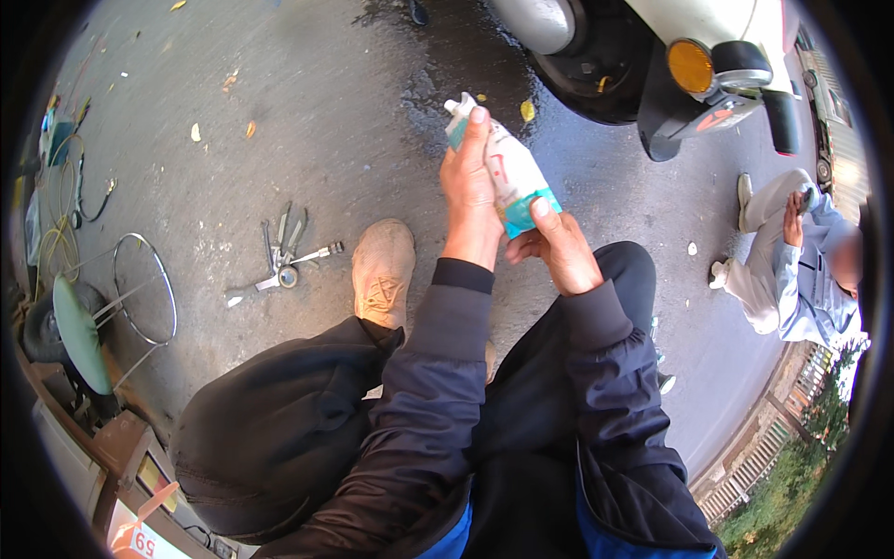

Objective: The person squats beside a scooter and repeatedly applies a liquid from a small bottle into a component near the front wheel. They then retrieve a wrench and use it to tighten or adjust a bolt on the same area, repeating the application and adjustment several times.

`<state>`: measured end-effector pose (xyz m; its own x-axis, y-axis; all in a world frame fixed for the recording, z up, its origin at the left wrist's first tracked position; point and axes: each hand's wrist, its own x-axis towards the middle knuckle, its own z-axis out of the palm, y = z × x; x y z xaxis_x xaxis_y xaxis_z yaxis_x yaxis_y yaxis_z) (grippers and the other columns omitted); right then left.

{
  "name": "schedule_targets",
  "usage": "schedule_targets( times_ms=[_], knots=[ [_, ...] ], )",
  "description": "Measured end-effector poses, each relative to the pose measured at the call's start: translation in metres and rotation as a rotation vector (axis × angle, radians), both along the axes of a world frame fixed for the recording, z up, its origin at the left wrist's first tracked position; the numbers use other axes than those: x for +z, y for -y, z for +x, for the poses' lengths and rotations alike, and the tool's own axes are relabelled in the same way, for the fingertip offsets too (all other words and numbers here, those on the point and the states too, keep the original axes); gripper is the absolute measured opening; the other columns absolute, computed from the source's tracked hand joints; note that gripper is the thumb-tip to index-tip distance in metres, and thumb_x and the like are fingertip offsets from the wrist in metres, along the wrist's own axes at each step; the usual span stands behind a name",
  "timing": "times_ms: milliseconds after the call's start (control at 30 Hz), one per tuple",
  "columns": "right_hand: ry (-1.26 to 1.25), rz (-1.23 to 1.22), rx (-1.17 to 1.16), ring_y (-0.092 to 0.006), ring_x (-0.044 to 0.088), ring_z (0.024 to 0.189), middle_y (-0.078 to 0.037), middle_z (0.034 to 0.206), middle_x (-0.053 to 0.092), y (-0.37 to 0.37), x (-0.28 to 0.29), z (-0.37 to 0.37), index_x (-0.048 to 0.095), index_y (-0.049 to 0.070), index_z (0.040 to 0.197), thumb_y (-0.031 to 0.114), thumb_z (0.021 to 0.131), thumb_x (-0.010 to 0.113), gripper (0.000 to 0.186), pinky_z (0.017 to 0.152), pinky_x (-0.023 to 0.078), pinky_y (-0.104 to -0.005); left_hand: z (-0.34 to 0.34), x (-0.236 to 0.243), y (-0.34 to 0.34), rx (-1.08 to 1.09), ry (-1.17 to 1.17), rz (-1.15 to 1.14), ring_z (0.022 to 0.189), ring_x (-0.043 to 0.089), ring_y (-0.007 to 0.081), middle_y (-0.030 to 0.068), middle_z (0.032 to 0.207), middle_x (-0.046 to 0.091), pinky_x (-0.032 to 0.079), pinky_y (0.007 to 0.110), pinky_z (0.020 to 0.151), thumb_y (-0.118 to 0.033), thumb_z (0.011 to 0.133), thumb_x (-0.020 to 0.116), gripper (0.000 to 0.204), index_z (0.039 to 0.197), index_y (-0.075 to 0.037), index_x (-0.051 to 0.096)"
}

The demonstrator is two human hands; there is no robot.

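I hold a soft white and teal pouch (512,168) with a small white spout at its upper end. My left hand (468,191) grips it along its left side, thumb on top and fingers mostly hidden. At its lower teal end, my right hand (561,250) holds it with thumb and curled fingers. Beyond the spout is a dark wet patch (428,79) on the pavement. Several metal hand tools (288,277), one with a round gauge, lie on the ground left of my tan boot (382,279).
A white scooter (764,28) stands at top right. A person (792,261) in light clothes sits at right, near a railing (745,466). At left are hoses (60,242), a green round stool seat (79,335) and a metal ring (168,317). A vehicle (829,112) shows at far right.
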<state>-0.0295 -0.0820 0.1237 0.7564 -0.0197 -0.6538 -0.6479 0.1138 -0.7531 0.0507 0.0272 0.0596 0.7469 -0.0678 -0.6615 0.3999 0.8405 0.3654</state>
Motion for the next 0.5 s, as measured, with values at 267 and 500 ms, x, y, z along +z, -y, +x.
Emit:
schedule_targets(
  times_ms=[267, 500],
  knots=[
    [0.048, 0.075, -0.068, -0.0117, 0.060, 0.056, -0.006, 0.077, 0.070, 0.009, 0.001, 0.005, 0.072, -0.002, 0.109, 0.036, 0.106, 0.062, 0.040, 0.046, 0.047, -0.0266, -0.006, 0.008, 0.008, 0.097, 0.246, -0.576, 0.102, 0.072, 0.0351, 0.0160, 0.113, 0.071, 0.060, 0.051, 0.090, -0.063, 0.102, 0.055, 0.066, 0.131, -0.004, 0.056],
    [0.359, -0.285, -0.030, -0.0154, 0.064, 0.105, -0.012, 0.117, 0.069, 0.000, -0.007, 0.002, 0.057, -0.001, 0.136, 0.034, 0.103, 0.069, 0.050, 0.090, 0.054, -0.0314, 0.001, 0.000, -0.001, 0.053, 0.038, 0.064, 0.085, 0.073, 0.0241, 0.0094, 0.096, 0.069, 0.063, 0.039, 0.076, -0.049, 0.101, 0.068, 0.048, 0.123, -0.007, 0.062]
  ],
)
